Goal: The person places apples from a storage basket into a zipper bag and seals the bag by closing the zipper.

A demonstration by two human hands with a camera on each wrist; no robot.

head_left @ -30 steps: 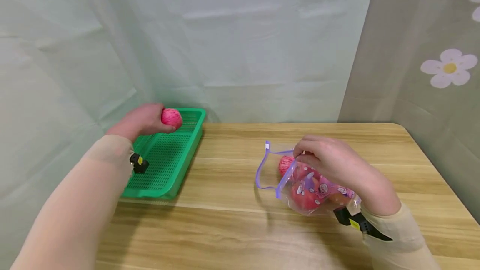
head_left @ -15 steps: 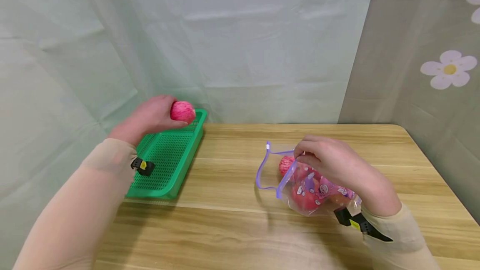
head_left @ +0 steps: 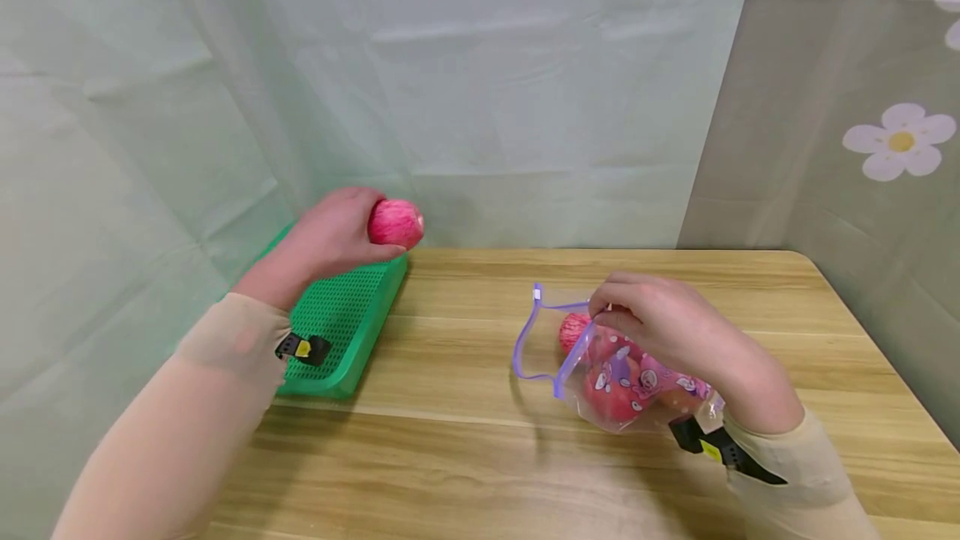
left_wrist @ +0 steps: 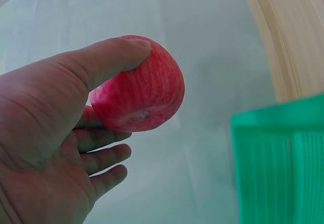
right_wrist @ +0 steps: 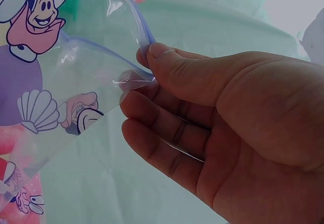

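My left hand (head_left: pixel 337 227) grips a red-pink streaked apple (head_left: pixel 396 223), held up over the far right part of a green plastic basket (head_left: pixel 367 340). In the left wrist view the thumb lies across the apple (left_wrist: pixel 147 90) and fingers reach behind it. With thumb and forefinger my right hand (head_left: pixel 667 327) pinches the purple-edged mouth of a clear zip bag (head_left: pixel 573 398), printed with cartoon figures. The bag lies on its side, its mouth spread toward the left. Several red fruits (head_left: pixel 611 390) show inside it, partly covered by the print and my hand.
Both stand on a wood-grain table (head_left: pixel 457 340). A pale cloth (head_left: pixel 510 107) hangs behind it, and a grey cloth with white flowers (head_left: pixel 900 140) hangs on the right. Each wrist wears a black strap with a small camera.
My left hand has lifted the apple from low over the basket and carried it up and to the right, near the basket's far corner. The right hand and the bag have stayed put.
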